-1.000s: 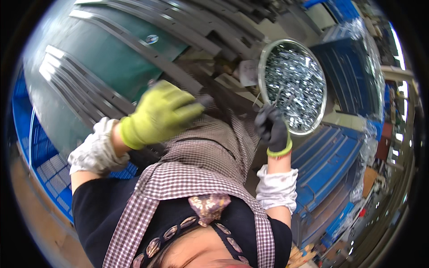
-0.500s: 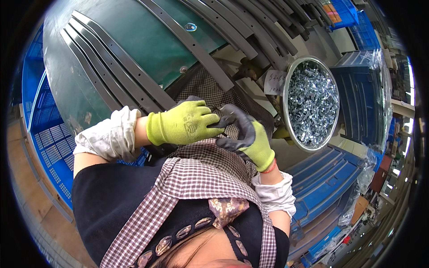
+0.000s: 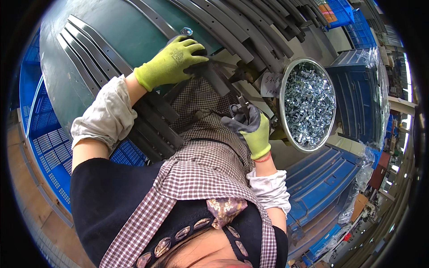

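Observation:
My left hand (image 3: pixel 172 62), in a yellow-green glove with dark palm, is closed on the end of a dark metal rail (image 3: pixel 216 80) at the green table's edge (image 3: pixel 134 22). My right hand (image 3: pixel 254 134), gloved alike, is closed around a small metal piece (image 3: pixel 242 103) below and right of that rail, in front of my checked apron (image 3: pixel 196 174). Just right of it stands a round steel bowl (image 3: pixel 308 105) heaped with shiny metal clips, a paper label (image 3: pixel 270 82) beside it.
More dark rails lie in rows on the table (image 3: pixel 80 53) and at the top (image 3: pixel 237 27). Blue plastic crates (image 3: pixel 53 161) stand at the left and top right (image 3: pixel 359 31). Blue bins (image 3: pixel 321 183) and wrapped blue stacks (image 3: pixel 353 98) are on the right.
A second ago my right hand was in the bowl; it then met my left at my front. Since then my left hand has moved up onto the rail, and my hands are apart.

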{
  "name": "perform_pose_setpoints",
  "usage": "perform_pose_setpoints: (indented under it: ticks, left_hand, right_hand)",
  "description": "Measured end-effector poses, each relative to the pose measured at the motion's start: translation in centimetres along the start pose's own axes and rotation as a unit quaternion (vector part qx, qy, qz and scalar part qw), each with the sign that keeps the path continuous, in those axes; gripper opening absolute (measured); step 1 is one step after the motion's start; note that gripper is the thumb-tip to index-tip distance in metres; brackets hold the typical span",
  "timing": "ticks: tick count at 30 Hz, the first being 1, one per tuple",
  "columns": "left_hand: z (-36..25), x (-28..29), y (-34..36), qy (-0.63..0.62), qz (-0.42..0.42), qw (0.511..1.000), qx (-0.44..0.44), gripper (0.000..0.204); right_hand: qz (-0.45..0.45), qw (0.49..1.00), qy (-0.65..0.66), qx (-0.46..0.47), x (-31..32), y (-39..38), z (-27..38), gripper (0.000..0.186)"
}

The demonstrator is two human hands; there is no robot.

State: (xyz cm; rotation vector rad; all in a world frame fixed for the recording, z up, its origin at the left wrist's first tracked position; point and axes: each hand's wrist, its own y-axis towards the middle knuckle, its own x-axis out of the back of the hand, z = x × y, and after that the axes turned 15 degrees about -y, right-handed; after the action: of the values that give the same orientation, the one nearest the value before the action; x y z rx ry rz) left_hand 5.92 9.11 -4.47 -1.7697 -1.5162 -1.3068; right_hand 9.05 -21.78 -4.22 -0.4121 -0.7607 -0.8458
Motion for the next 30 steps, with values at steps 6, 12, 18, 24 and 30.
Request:
perform_pose_setpoints:
  ticks: [6, 12, 18, 24, 30]
  left_hand:
    - [-0.2, -0.5, -0.1, -0.005, 0.03, 1.0, -0.001, 0.059]
    - [0.0, -0.9, -0.5, -0.05, 0.0, 0.999, -0.005, 0.057]
    - [-0.9, -1.2, -0.6, -0.096, 0.0, 0.995, 0.01, 0.054]
    - [-1.5, -1.3, -0.3, -0.112, -0.008, 0.994, 0.004, 0.051]
    - [-1.5, -0.8, -0.2, -0.118, -0.003, 0.993, 0.028, 0.052]
  right_hand:
    - [-0.017, 0.999, 0.011, -0.037, -0.3, 0.1, -1.3, 0.047]
    - [-0.001, 0.999, 0.043, -0.028, -0.9, 0.0, -2.4, 0.045]
    - [-0.002, 0.997, -0.031, 0.07, -1.2, 1.7, -0.4, 0.057]
    - [0.177, 0.96, 0.196, 0.094, -1.3, 6.2, -3.4, 0.046]
    - [0.106, 0.989, 0.056, 0.085, -2.8, 5.3, -4.4, 0.036]
